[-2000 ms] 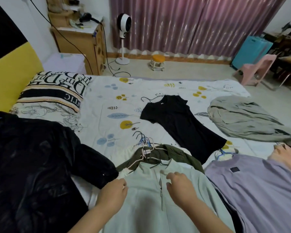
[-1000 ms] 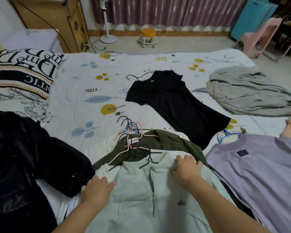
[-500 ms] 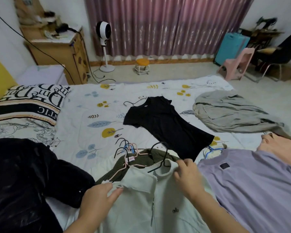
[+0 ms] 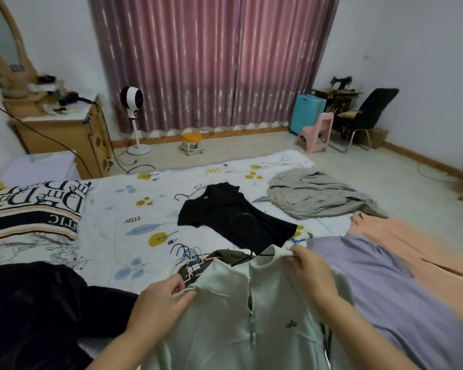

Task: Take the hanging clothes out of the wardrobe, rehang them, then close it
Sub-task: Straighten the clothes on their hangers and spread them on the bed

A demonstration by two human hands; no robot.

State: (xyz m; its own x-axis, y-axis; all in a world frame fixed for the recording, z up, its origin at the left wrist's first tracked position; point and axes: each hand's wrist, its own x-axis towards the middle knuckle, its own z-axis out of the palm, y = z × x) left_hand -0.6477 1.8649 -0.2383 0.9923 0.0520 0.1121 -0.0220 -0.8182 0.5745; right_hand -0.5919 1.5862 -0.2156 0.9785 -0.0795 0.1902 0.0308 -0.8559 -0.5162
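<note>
While both hands lift a garment over it, the bed (image 4: pixel 112 209) with its white leaf-printed sheet fills the lower half of the view and serves as landmark. Beyond its far edge lie a pale floor, mauve curtains (image 4: pixel 214 62) across the far wall, a standing fan (image 4: pixel 132 98), a wooden dresser (image 4: pixel 62 134) at the bed's far left corner, and a turquoise suitcase (image 4: pixel 307 113), a pink chair (image 4: pixel 318 132) and a black chair (image 4: pixel 369 113) off its far right corner.

On the bed's left side rest a lettered pillow (image 4: pixel 32 206) and, nearer, a black shiny jacket (image 4: pixel 38 311). On the right side lie a lilac shirt (image 4: pixel 385 284), a peach garment (image 4: pixel 412 241) and, farther off, a grey garment (image 4: pixel 316 196). A black top (image 4: pixel 225 209) on a hanger lies at the middle.

The pale green zip top (image 4: pixel 238 316) is held up above the bed's near edge, long axis running toward the person, collar pointing to the far side, hem out of view below. A black hanger (image 4: pixel 254 236) rises from its collar. Under it lie an olive garment (image 4: pixel 225 256) and a bunch of hangers (image 4: pixel 190 253).

The left hand (image 4: pixel 161 300) has its fingers (image 4: pixel 181 285) clamped on the top's left shoulder; the right hand (image 4: pixel 313 273) has its fingers pinched on the right shoulder by the collar.
</note>
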